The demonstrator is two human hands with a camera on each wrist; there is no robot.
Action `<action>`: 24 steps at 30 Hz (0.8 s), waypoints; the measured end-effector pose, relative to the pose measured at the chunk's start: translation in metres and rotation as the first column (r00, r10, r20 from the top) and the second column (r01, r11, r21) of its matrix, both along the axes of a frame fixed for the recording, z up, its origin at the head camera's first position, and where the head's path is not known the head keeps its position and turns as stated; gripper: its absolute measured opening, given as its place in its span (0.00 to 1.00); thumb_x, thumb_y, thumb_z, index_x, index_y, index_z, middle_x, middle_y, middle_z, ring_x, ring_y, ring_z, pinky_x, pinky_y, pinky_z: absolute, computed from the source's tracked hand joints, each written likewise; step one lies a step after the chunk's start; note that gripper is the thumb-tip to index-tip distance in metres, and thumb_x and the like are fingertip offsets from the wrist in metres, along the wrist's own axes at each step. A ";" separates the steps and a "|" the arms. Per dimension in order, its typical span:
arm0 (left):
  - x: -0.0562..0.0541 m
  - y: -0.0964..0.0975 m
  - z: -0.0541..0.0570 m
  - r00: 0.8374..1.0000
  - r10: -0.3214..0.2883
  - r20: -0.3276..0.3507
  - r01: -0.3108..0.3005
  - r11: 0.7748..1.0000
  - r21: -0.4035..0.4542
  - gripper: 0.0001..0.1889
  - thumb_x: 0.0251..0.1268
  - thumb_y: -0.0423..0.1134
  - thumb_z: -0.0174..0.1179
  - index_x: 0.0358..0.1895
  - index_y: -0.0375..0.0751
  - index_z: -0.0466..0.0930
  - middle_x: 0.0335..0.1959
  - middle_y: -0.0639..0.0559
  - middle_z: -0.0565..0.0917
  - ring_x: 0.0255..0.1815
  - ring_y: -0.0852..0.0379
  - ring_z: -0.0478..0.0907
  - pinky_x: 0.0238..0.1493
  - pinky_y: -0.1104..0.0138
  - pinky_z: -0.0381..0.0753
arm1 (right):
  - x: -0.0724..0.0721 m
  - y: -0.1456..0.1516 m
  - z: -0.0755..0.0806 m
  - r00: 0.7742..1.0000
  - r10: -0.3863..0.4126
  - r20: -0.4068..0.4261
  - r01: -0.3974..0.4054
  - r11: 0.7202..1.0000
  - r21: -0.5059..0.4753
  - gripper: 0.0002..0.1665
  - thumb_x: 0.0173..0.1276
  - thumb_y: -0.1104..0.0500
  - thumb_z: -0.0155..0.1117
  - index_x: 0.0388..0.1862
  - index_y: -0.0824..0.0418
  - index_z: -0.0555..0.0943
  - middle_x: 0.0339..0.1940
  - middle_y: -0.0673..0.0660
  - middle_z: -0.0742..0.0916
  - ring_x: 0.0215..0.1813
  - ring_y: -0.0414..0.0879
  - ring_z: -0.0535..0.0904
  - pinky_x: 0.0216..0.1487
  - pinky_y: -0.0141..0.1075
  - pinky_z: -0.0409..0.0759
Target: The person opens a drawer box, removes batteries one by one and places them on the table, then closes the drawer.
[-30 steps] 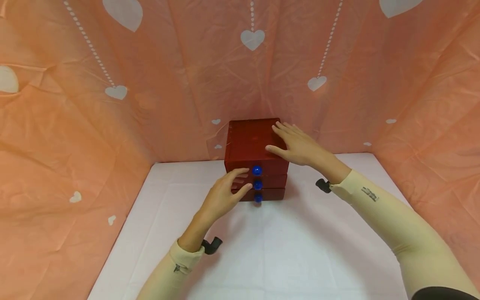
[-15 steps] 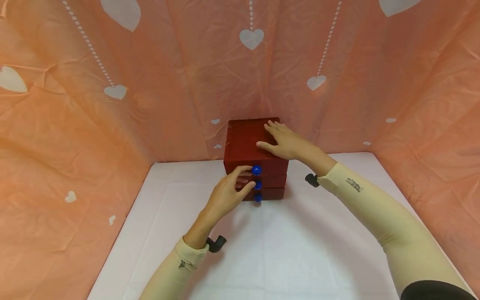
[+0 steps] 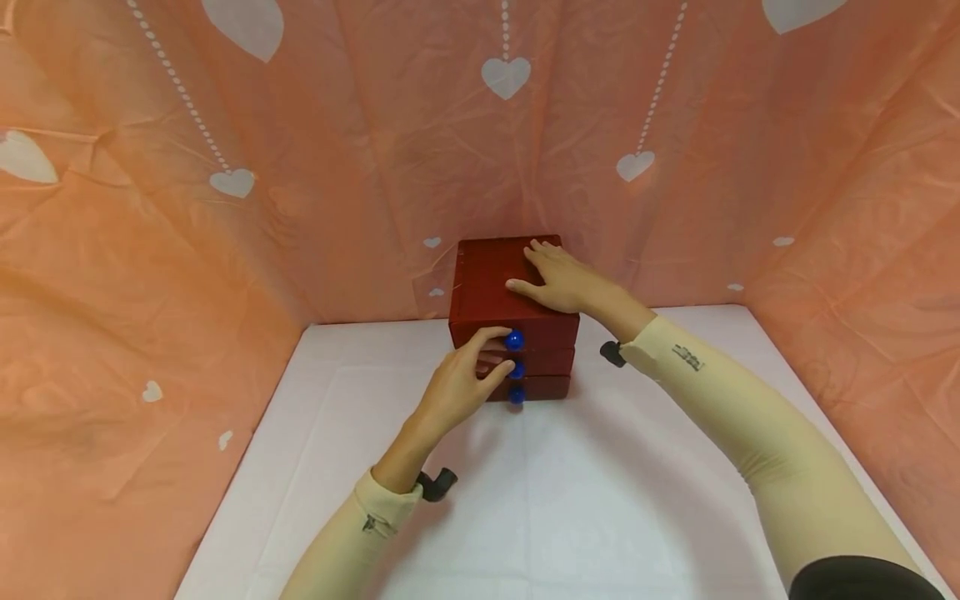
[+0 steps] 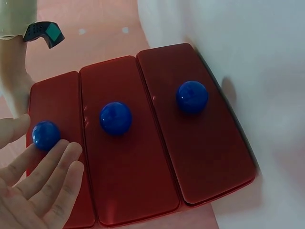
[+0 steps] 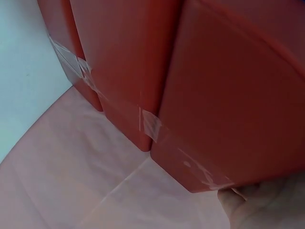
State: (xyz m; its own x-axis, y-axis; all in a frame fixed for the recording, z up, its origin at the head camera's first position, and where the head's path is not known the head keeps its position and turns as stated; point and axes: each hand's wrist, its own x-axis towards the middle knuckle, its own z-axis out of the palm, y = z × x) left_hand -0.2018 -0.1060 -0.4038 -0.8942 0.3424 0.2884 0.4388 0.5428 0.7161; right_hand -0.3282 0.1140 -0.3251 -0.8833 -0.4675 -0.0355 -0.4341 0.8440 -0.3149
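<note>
A red three-tier drawer box stands against the back curtain, its drawers flush. Each drawer front bears a round blue knob: top knob, middle knob and bottom knob. My left hand is at the front, thumb and fingers apart around the top knob; whether a fingertip touches it is hard to tell. My right hand rests on the box top with fingers spread. In the right wrist view, part of that hand shows at the box edge.
White cloth covers the table. Peach curtain with white hearts encloses the back and sides. Clear tape runs across the drawer sides at the rear.
My right hand has moved left, farther onto the box top. My left hand has shifted slightly right and up, its fingers coming to the top knob. The drawers have not moved.
</note>
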 end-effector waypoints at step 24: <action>-0.014 0.006 -0.007 0.998 -0.057 -0.009 0.058 0.996 0.064 0.22 0.80 0.36 0.64 0.72 0.53 0.75 0.56 0.45 0.89 0.52 0.49 0.90 0.58 0.57 0.89 | -0.013 -0.014 -0.007 0.999 0.012 -0.034 -0.011 1.000 0.011 0.55 0.84 0.30 0.47 0.88 0.70 0.50 0.89 0.68 0.53 0.90 0.59 0.44 0.89 0.51 0.35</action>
